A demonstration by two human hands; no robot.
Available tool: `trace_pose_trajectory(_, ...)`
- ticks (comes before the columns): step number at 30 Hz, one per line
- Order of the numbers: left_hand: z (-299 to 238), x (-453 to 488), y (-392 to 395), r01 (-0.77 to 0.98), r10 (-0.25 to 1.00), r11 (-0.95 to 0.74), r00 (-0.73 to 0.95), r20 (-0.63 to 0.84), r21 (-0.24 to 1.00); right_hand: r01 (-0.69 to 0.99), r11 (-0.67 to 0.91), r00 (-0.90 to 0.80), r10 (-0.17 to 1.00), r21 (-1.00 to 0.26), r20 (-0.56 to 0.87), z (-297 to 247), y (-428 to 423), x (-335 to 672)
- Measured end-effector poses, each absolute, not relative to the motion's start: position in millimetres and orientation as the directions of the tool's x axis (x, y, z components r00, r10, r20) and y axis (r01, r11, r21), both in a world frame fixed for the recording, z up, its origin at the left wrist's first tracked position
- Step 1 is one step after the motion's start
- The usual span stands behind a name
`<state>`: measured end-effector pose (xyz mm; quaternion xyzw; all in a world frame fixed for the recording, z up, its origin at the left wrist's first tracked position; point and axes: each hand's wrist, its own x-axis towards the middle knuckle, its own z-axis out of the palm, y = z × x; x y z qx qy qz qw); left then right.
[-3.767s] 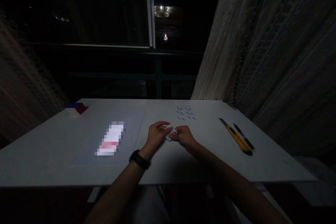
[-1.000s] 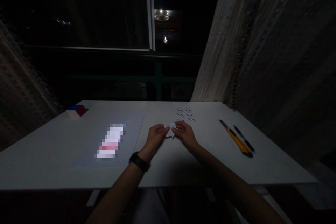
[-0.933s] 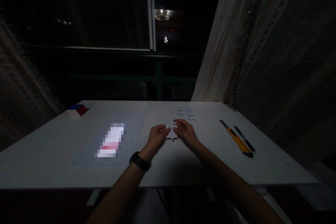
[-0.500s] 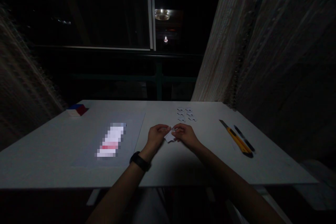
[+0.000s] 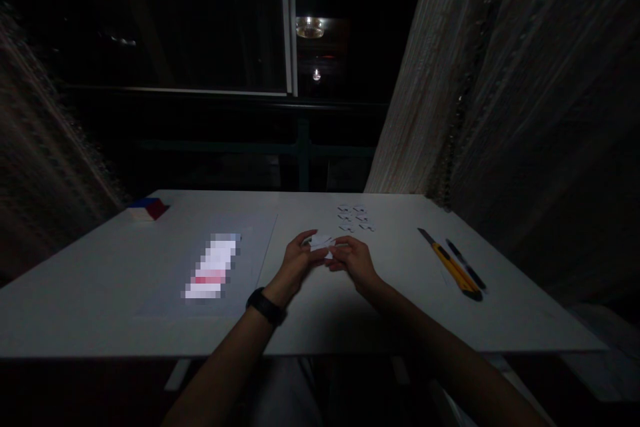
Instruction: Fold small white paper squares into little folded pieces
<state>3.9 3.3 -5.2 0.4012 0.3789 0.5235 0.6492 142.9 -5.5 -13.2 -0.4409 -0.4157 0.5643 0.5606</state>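
Observation:
Over the middle of the white table, a small piece of white paper point(image 5: 321, 241) is held between my two hands. My left hand point(image 5: 299, 259), with a black watch on its wrist, pinches the paper's left side. My right hand point(image 5: 356, 259) grips the right side between thumb and fingers. A dark line or fold runs across the paper; its lower part is partly hidden by my thumbs. Just beyond my right hand, several small white paper pieces point(image 5: 361, 219) with dark marks lie in two columns.
On the right lie a yellow box cutter point(image 5: 453, 268) with its blade out and a dark pen point(image 5: 466, 264). A large paper sheet point(image 5: 253, 267) with a blurred bright phone-like shape point(image 5: 213, 267) is on the left. A cube-like block point(image 5: 147, 209) stands at the back left of the table point(image 5: 90, 320).
The paper has been turned between my fingers: it now shows above my thumbs, where before it pointed down below them. My left fingers have opened out slightly around it.

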Motion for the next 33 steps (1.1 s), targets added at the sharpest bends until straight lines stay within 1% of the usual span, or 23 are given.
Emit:
trace_pose_trajectory(4, -5.5, 4.2, 3.0, -0.353, 0.989, 0.111, 0.128, -0.07, 0.929, -0.212, -0.023, -0.045, 0.999, -0.977, -0.014, -14.7, -5.1, 143.5)
trace_pose_trajectory(6, -5.2, 4.3, 2.2, -0.356, 0.99, 0.103, 0.129, -0.061, 0.929, -0.143, -0.006, -0.067, 0.998, -0.99, 0.003, -16.0, -3.3, 145.1)
trace_pose_trajectory(8, -4.8, 4.2, 1.5, -0.356, 0.989, 0.101, 0.135, -0.055, 0.929, -0.049, 0.049, -0.062, 0.997, -0.998, 0.052, -16.3, -1.1, 147.8)
trace_pose_trajectory(11, -4.7, 3.9, 1.2, -0.339, 0.988, 0.114, 0.142, -0.069, 0.934, 0.136, 0.2, -0.044, 0.98, -0.97, 0.196, -13.7, 1.1, 153.0)
trace_pose_trajectory(14, -5.2, 3.9, 1.0, -0.349, 0.985, 0.13, 0.152, -0.081, 0.928, 0.342, 0.347, -0.027, 0.932, -0.873, 0.361, -9.4, 1.3, 157.7)
trace_pose_trajectory(17, -5.6, 4.4, 0.7, -0.367, 0.985, 0.139, 0.147, -0.09, 0.92, 0.455, 0.438, -0.036, 0.879, -0.776, 0.475, -8.1, 1.7, 160.4)
trace_pose_trajectory(21, -5.6, 4.8, 0.5, -0.367, 0.986, 0.138, 0.138, -0.093, 0.92, 0.478, 0.47, -0.068, 0.862, -0.742, 0.503, -10.1, 2.6, 161.3)
trace_pose_trajectory(28, -3.1, 5.2, -0.7, -0.304, 0.985, 0.126, 0.148, -0.084, 0.944, 0.456, 0.46, -0.048, 0.868, -0.762, 0.495, -13.8, 2.1, 160.1)
trace_pose_trajectory(33, -3.9, 5.0, 0.1, -0.325, 0.984, 0.12, 0.163, -0.07, 0.938, 0.41, 0.458, -0.051, 0.875, -0.789, 0.481, -12.8, 0.8, 158.3)
